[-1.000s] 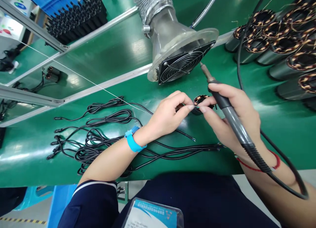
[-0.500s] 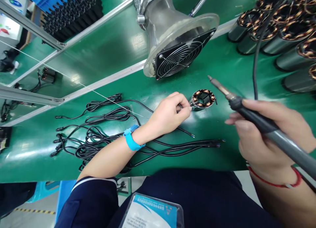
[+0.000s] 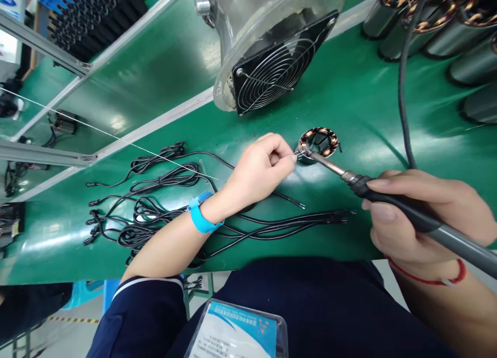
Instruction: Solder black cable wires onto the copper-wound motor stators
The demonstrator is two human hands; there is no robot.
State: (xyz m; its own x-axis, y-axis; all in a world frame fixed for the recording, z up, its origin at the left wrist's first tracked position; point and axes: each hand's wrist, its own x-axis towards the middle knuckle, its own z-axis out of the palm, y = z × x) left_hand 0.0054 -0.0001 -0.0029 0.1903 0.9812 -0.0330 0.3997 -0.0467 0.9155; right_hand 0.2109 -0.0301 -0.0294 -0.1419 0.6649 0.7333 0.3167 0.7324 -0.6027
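The right hand point(image 3: 427, 213) wrapped its fingers round a soldering iron point(image 3: 407, 205); cables point(image 3: 171, 182) lay leftward, ends loose; beyond, the left hand point(image 3: 264, 166) pinched a thin lead point(image 3: 298, 152) beside the wound stator point(image 3: 329, 150) on the bench point(image 3: 361, 99), iron tip at its rim, work there seemingly unfinished; farther off, more stators point(image 3: 442, 37) stood untouched

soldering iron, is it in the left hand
No, the right hand grips the soldering iron, while the left hand is beside the copper-wound stator.
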